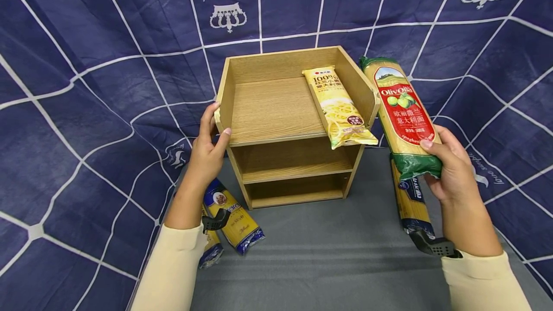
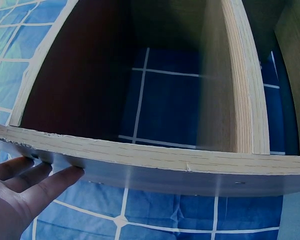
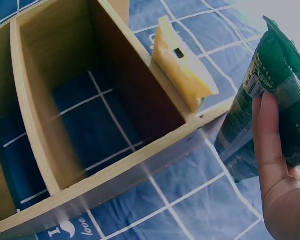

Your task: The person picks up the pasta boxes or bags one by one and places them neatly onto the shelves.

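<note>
In the head view, a blue cloth point(image 1: 108, 28) with white lines is hanging at nine, twelve and three o'clock around the scene. From seven o'clock a pale left sleeve point(image 1: 173, 263) is reaching in, with a black strap point(image 1: 216, 220) circling the wrist. The left hand point(image 1: 207, 150) is pinching the shelf's side wall at nine o'clock; its thumb is lying over the front edge, and in the left wrist view its fingers are pressing on the outer face.

Below that arm, at the shelf's seven o'clock, two blue-ended packs are lying on the grey tabletop point(image 1: 302, 258): an outer pack point(image 1: 212, 249), partly hidden by the wrist, and an inner pack point(image 1: 235, 220), slanting from eleven towards five o'clock.

The wooden shelf point(image 1: 270, 109) is standing in the middle, its compartments facing six o'clock. On its top board, at three o'clock, a yellow pack point(image 1: 339, 107) is lying just beside the right wall, its near end jutting past the front edge.

Outside that wall, at the shelf's three o'clock, the green-ended pack point(image 1: 399, 109) is tilting towards eleven o'clock, raised above the tabletop. The right hand point(image 1: 451, 167) is gripping its lower end, thumb on the label side, fingers behind. Beneath, at four o'clock, a dark-labelled pack point(image 1: 412, 200) is lying partly covered from view.
</note>
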Demonstrator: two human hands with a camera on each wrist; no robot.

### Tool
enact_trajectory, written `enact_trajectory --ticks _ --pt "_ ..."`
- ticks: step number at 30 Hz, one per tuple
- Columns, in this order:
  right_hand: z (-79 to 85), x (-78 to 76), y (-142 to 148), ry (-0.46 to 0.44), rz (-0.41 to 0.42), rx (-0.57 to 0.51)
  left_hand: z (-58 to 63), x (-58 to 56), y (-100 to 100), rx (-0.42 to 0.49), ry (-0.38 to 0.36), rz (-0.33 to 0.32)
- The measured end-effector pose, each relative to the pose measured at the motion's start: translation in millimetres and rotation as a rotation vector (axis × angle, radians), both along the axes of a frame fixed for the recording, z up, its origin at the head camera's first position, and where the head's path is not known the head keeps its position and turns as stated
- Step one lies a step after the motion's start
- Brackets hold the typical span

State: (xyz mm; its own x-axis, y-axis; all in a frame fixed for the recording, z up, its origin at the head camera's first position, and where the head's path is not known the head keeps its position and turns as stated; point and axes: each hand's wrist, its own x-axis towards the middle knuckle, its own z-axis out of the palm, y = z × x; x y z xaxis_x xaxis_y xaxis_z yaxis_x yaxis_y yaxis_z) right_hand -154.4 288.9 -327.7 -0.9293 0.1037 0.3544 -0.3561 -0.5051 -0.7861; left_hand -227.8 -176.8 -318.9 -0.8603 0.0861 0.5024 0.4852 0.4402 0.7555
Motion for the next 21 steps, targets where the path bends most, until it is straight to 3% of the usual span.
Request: enact_trajectory --ticks 12,21 --pt "17.7 -1.0 0 0.090 0.050 -0.081 0.4 -0.1 0 -0.005 0.009 0.005" --pt "27.0 -0.5 -6 0.078 -0.003 -0.074 0.3 0.5 0 -0.014 0.004 0.015"
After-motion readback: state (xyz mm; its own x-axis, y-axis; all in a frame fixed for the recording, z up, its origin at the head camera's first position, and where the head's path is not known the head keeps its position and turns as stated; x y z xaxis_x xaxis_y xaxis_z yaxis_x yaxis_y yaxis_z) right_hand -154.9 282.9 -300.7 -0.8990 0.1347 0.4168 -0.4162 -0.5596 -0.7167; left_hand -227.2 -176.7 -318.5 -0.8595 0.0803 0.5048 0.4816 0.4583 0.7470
